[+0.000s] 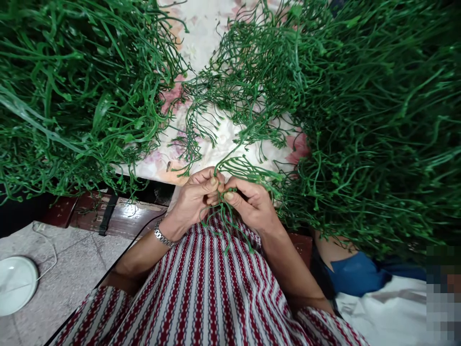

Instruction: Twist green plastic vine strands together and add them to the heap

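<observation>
Left hand (191,196) from nine o'clock and right hand (255,202) from three pinch green strands (224,212) in a narrow grip, apparently for fine control

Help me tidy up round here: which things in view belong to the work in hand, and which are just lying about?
Belonging, it seems:
green sprig, between left hand and right hand
left heap and right heap of green strands
floral cloth beneath

Apparently just lying about:
white round object on the floor
thin white cord beside it
</observation>
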`<state>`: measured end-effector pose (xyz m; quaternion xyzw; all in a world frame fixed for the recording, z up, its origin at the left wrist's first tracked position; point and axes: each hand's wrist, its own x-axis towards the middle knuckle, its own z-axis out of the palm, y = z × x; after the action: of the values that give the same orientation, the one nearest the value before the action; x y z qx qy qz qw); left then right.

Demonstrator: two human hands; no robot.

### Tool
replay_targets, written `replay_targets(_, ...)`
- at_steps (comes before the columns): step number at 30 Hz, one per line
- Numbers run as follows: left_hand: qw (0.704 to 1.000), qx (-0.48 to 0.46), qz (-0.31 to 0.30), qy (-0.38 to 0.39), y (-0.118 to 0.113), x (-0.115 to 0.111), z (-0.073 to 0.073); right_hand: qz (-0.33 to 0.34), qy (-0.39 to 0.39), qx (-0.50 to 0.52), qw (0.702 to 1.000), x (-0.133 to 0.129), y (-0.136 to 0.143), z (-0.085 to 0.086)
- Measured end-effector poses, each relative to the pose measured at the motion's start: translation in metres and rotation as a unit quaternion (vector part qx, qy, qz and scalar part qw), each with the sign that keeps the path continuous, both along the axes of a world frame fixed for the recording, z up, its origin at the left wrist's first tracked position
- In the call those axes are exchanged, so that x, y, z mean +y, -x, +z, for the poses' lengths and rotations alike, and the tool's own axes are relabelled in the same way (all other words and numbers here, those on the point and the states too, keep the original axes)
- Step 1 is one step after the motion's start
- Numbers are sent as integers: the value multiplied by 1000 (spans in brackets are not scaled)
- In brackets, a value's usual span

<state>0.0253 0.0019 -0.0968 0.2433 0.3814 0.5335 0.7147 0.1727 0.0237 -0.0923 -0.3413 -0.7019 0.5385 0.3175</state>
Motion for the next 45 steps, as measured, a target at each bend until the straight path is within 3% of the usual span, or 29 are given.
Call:
replay_targets(4,996,79,4,-36,-1,0,-1,9,91,43,995,-3,3,1)
replay_targets(8,983,150,29,-99,0,-1,-3,-33,144,47,988,-6,7,2)
replay_targets(11,984,126,50,-111,0,-2,1,-4,114,22,993,-3,5,2)
replay_targets(15,999,-18,19,-44,0,-1,7,44,91,55,993,4,1,1)
replay_targets(18,997,-72,0,-7,0,1,8,62,108,92,988,5,1,-2)
replay_targets(24,997,-80,-15,15,1,6,11,23,29,92,995,4,4,-9)
replay_targets(32,995,-82,13,49,-2,12,13,81,-50,94,991,3,1,-1)
replay_targets(38,999,0,46,-19,2,14,17,-56,-35,50,997,-1,-7,4)
replay_targets(42,994,37,89,-53,-2,13,18,-93,14,-16,995,-5,-3,7)
replay_targets(45,989,65,116,-62,-11,12,19,-89,9,-54,995,-6,4,7)
